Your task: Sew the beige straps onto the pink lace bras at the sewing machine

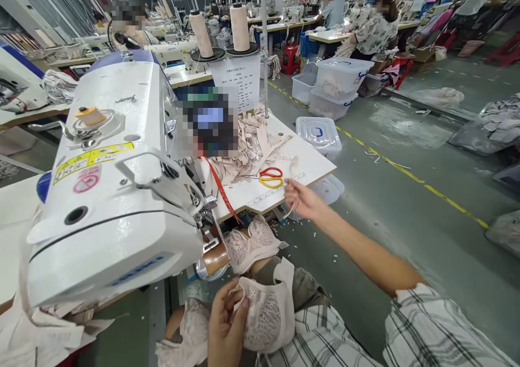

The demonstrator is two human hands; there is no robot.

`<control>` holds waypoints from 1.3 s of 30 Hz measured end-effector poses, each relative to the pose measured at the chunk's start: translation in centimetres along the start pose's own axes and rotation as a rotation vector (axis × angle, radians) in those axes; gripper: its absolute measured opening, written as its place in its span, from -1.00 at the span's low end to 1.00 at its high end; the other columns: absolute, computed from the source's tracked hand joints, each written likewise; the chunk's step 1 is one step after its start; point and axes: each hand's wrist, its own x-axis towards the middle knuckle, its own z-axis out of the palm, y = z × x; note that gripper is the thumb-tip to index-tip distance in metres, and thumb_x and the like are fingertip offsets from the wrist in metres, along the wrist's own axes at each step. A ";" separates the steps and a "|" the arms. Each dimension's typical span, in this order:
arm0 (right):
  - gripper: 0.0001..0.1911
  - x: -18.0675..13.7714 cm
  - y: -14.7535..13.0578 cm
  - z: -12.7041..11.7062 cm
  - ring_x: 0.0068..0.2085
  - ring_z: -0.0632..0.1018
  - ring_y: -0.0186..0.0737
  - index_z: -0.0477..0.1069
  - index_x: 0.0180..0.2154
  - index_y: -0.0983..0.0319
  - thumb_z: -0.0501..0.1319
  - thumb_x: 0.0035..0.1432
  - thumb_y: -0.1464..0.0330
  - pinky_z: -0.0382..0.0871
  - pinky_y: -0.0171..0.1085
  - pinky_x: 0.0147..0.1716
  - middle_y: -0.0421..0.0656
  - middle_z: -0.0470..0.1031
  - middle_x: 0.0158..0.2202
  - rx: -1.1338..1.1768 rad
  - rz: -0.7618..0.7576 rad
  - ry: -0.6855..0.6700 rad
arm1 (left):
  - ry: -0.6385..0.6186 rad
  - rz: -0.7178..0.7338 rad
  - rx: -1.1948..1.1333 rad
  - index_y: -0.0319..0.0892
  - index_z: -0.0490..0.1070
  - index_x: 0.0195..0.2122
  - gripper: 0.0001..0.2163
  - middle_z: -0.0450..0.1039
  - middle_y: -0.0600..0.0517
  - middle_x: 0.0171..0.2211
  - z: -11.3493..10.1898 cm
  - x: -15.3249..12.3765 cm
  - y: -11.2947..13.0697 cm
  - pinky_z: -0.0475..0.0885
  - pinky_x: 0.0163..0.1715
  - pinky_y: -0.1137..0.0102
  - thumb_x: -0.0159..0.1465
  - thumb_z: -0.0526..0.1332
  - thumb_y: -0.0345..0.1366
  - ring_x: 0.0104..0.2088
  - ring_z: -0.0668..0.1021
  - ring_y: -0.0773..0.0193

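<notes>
My left hand [225, 323] is closed on a pale lace bra cup [264, 315] in my lap, fingers pinching its edge. More lace fabric [249, 242] hangs just under the head of the white sewing machine [114, 193]. My right hand [303, 199] reaches out over the front edge of the table [309, 163], fingers pinched on a thin pale strap that trails up toward a heap of beige strap pieces [247, 145]. Red and yellow scissors [270, 177] lie just left of that hand.
Two thread cones [239, 25] stand behind the machine beside a white pole [264, 42]. Clear lidded bins [319, 134] sit on the floor to the right, past a yellow floor line [406, 172]. Other people work at tables further back. Bags of fabric lie at the far right.
</notes>
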 end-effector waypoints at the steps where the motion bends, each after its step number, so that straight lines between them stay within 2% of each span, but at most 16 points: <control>1: -0.82 -1.8 1.7 1.1 -0.62 0.18 -0.46 0.26 -0.33 0.19 0.17 0.27 0.24 0.24 -0.45 -0.58 -0.38 0.14 -0.58 0.039 0.052 -0.063 | -0.030 0.046 0.044 -0.04 0.38 0.02 -0.57 0.57 -0.03 -0.22 0.0 -0.4 0.7 0.53 -0.19 0.33 0.20 0.29 0.04 -0.15 0.62 0.12; 5: -0.79 -8.7 7.7 5.2 -0.51 0.37 -0.43 0.33 -0.24 0.19 0.30 0.18 0.24 0.39 -0.39 -0.41 -0.32 0.29 -0.50 0.300 0.244 -0.306 | -0.208 0.248 0.174 -0.08 0.38 0.01 -0.65 0.57 0.02 -0.33 0.4 -1.4 3.8 0.52 -0.21 0.33 0.25 0.26 -0.09 -0.29 0.63 0.20; 8: -0.86 -11.6 9.3 7.2 -0.50 0.35 -0.46 0.36 -0.21 0.18 0.29 0.21 0.32 0.37 -0.43 -0.41 -0.33 0.28 -0.50 0.571 0.362 -0.379 | -0.131 0.197 0.288 -0.16 0.31 0.11 -0.52 0.51 0.04 -0.36 0.4 -0.6 5.2 0.47 -0.36 0.41 0.19 0.29 -0.14 -0.37 0.56 0.25; 10: -0.92 -12.1 9.5 8.1 -0.53 0.32 -0.47 0.37 -0.23 0.19 0.26 0.23 0.38 0.38 -0.44 -0.42 -0.35 0.25 -0.51 0.667 0.447 -0.352 | -0.181 0.130 0.384 -0.20 0.42 -0.05 -0.64 0.42 0.07 -0.42 0.0 0.2 5.3 0.38 -0.45 0.44 0.18 0.28 -0.13 -0.44 0.48 0.29; 12: -0.93 -12.0 9.6 8.3 -0.53 0.32 -0.48 0.39 -0.26 0.20 0.27 0.20 0.42 0.41 -0.44 -0.40 -0.36 0.26 -0.52 0.714 0.522 -0.309 | -0.343 0.070 0.410 -0.20 0.43 -0.40 -0.73 0.28 0.11 -0.53 -0.7 0.8 5.1 0.26 -0.50 0.46 0.20 0.22 -0.06 -0.51 0.36 0.34; 13: -0.92 -11.8 9.7 8.2 -0.51 0.36 -0.48 0.41 -0.26 0.20 0.29 0.18 0.42 0.42 -0.44 -0.36 -0.35 0.29 -0.50 0.700 0.540 -0.289 | -0.431 0.038 0.383 -0.19 0.35 -0.52 -0.65 0.19 0.14 -0.58 -1.1 1.0 4.8 0.20 -0.52 0.46 0.22 0.19 -0.01 -0.54 0.29 0.37; 15: -0.86 -11.6 10.3 7.7 -0.40 0.46 -0.43 0.45 -0.24 0.20 0.34 0.14 0.36 0.44 -0.40 -0.26 -0.29 0.42 -0.41 0.562 0.529 -0.296 | -0.534 -0.030 0.287 -0.16 0.22 -0.60 -0.54 0.05 0.17 -0.62 -1.7 1.2 4.3 0.09 -0.55 0.46 0.23 0.14 0.11 -0.57 0.16 0.41; 17: -0.77 -11.6 11.2 7.0 -0.28 0.51 -0.36 0.50 -0.20 0.21 0.37 0.12 0.25 0.42 -0.37 -0.22 -0.22 0.51 -0.30 0.314 0.504 -0.409 | -0.537 -0.071 0.217 -0.16 0.19 -0.59 -0.50 0.01 0.18 -0.62 -2.0 1.2 4.0 0.03 -0.56 0.46 0.20 0.13 0.19 -0.57 0.11 0.42; 19: -0.70 -11.5 11.9 6.3 -0.29 0.49 -0.33 0.53 -0.21 0.22 0.38 0.09 0.16 0.38 -0.36 -0.28 -0.21 0.51 -0.32 0.064 0.494 -0.553 | -0.517 -0.072 0.201 -0.16 0.20 -0.57 -0.49 0.02 0.17 -0.61 -2.1 1.1 3.8 0.01 -0.56 0.46 0.20 0.14 0.21 -0.56 0.10 0.41; 21: -0.68 -10.9 12.2 5.6 -0.40 0.43 -0.36 0.54 -0.29 0.23 0.41 0.03 0.13 0.32 -0.36 -0.37 -0.26 0.46 -0.44 -0.099 0.445 -0.577 | -0.505 -0.050 0.202 -0.16 0.20 -0.57 -0.50 0.03 0.17 -0.61 -2.2 0.9 3.9 0.02 -0.56 0.46 0.21 0.13 0.20 -0.55 0.11 0.41; 25: -0.64 -9.0 10.7 4.2 -0.42 0.42 -0.35 0.53 -0.37 0.22 0.45 -0.07 0.08 0.35 -0.32 -0.33 -0.25 0.46 -0.46 -0.108 0.230 -0.358 | -0.395 0.003 0.229 -0.16 0.18 -0.58 -0.53 0.03 0.15 -0.59 -2.6 0.7 4.5 0.06 -0.54 0.47 0.26 0.11 0.12 -0.53 0.14 0.39; 27: -0.66 -8.4 9.2 3.7 -0.33 0.48 -0.30 0.53 -0.38 0.21 0.43 -0.04 0.08 0.39 -0.27 -0.23 -0.19 0.50 -0.34 -0.126 0.217 -0.449 | -0.369 0.025 0.267 -0.16 0.19 -0.57 -0.56 0.03 0.16 -0.58 -2.9 0.8 4.8 0.05 -0.54 0.46 0.28 0.10 0.08 -0.53 0.14 0.39; 30: -0.69 -8.6 7.4 4.2 -0.15 0.52 -0.22 0.56 -0.38 0.23 0.36 0.10 0.09 0.40 -0.23 -0.13 -0.09 0.52 -0.10 -0.341 0.166 -0.781 | -0.386 0.069 0.324 -0.15 0.15 -0.58 -0.58 0.02 0.17 -0.60 -2.9 1.0 5.1 0.03 -0.56 0.46 0.29 0.09 0.02 -0.55 0.12 0.40; 32: -0.70 -9.3 6.6 5.1 -0.11 0.52 -0.21 0.58 -0.32 0.22 0.27 0.21 0.11 0.39 -0.23 -0.11 -0.08 0.52 -0.06 -0.495 0.051 -0.936 | -0.409 0.084 0.349 -0.14 0.13 -0.59 -0.59 0.02 0.17 -0.62 -2.8 1.2 5.3 0.03 -0.57 0.45 0.30 0.10 0.00 -0.57 0.11 0.41; 36: -0.76 -10.3 6.5 6.8 -0.19 0.54 -0.25 0.60 -0.23 0.19 0.19 0.31 0.25 0.37 -0.27 -0.15 -0.14 0.58 -0.24 -0.639 -0.241 -0.986 | -0.429 0.153 0.377 -0.15 0.12 -0.61 -0.62 0.02 0.18 -0.63 -2.9 1.3 5.7 0.07 -0.56 0.47 0.31 0.12 -0.14 -0.57 0.16 0.41; 39: -0.82 -10.7 7.2 7.0 -0.25 0.56 -0.27 0.59 -0.23 0.20 0.20 0.29 0.33 0.38 -0.30 -0.21 -0.15 0.60 -0.30 -0.638 -0.415 -0.955 | -0.409 0.271 0.361 -0.18 0.26 -0.58 -0.71 0.17 0.12 -0.53 -3.1 0.9 5.9 0.18 -0.51 0.49 0.28 0.18 -0.24 -0.49 0.30 0.37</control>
